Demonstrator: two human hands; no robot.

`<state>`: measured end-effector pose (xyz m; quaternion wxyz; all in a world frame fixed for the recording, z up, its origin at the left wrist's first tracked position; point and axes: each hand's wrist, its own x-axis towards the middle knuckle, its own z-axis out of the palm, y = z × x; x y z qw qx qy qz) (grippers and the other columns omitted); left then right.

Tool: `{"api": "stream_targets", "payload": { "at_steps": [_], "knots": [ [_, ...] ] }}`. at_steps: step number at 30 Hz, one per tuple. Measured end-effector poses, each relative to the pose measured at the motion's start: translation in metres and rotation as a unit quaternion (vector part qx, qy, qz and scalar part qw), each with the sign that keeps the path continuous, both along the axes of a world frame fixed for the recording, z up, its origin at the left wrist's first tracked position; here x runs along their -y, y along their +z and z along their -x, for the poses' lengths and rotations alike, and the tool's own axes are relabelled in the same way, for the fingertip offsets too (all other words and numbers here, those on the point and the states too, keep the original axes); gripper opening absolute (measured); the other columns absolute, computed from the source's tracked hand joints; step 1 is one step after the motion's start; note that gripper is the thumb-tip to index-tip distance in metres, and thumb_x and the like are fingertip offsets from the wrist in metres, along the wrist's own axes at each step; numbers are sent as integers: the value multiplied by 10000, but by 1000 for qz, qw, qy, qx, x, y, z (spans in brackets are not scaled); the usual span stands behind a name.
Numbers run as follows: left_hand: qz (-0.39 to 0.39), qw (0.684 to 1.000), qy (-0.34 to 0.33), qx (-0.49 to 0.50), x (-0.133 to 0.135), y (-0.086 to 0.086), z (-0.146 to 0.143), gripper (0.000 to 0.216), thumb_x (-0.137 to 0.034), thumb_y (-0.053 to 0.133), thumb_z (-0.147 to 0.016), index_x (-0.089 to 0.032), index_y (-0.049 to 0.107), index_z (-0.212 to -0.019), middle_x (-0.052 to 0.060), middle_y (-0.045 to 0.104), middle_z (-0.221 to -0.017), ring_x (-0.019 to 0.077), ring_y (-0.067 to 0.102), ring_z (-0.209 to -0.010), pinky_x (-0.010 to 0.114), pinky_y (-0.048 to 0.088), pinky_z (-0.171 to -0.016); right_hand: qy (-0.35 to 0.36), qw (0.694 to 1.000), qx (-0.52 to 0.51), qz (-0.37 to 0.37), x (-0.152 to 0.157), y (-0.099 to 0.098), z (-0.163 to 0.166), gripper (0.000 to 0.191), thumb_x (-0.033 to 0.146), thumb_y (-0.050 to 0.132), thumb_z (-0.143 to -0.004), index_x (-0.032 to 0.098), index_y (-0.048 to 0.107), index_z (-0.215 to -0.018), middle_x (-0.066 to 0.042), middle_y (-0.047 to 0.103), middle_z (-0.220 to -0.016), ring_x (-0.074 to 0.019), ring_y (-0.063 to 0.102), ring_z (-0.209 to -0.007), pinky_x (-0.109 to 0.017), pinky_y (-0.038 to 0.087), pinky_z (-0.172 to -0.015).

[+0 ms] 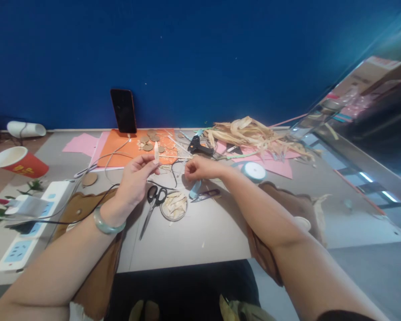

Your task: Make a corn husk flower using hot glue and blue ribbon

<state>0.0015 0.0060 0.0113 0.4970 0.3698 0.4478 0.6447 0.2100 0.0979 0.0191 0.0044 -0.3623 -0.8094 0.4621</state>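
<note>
My left hand (133, 183) had its thumb and fingertips closed on 1 pale, petal-shaped piece (156, 152), which stood upright above the grip, in front of the orange sheet (108, 148). My right hand (200, 169) was curled, fingers bent inward, just in front of the black glue gun (199, 146); I could not tell whether they gripped anything. A thin pale strip (175, 157) showed between my 2 hands, though I couldn't tell if I was holding it.

Below them on the grey table (214, 236), a round dish (167, 218) held more pale pieces (174, 204). To its left lay 1 pair of black-handled scissors (153, 205), blades pointing towards me; to its right was a cutter knife (205, 195). Beyond my right wrist sat a ribbon roll (254, 171), with a heap of dried husks (247, 133) behind it. 1 phone (123, 110) leaned against the blue wall (187, 58).
</note>
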Motion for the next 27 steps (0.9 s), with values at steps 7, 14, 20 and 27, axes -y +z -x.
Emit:
{"api": "stream_targets", "payload": {
  "at_steps": [7,14,20,27],
  "knots": [
    [5,1000,-4,-7,1,0,-1,181,-222,765,-664,-169,655,-797,-12,661,-691,78,575,-556,224,471,-603,-14,999,20,-48,4,-11,6,54,124,639,-628,161,606,-648,31,659,-612,-97,586,-564,-177,387,-510],
    [18,1000,-7,-11,1,0,0,212,-226,787,-634,-163,660,-792,-21,650,-669,73,574,-541,215,466,-588,-45,990,57,-122,4,15,-6,97,195,608,-743,162,652,-822,-12,693,-688,-105,580,-518,-204,389,-512],
    [32,999,-19,-23,4,0,-1,234,-241,801,-629,-159,669,-804,-3,679,-685,91,607,-570,232,483,-620,-210,895,121,-375,-17,19,-28,171,244,586,-766,170,683,-886,-81,712,-871,-211,630,-788,-286,422,-677],
    [48,998,-26,-12,3,1,-2,270,-244,825,-583,-142,668,-778,9,694,-671,104,627,-558,240,492,-624,-169,861,258,-404,-36,-13,-26,375,313,598,-799,154,628,-1138,-162,660,-1108,-297,588,-1016,-366,404,-838]
  ]
}}
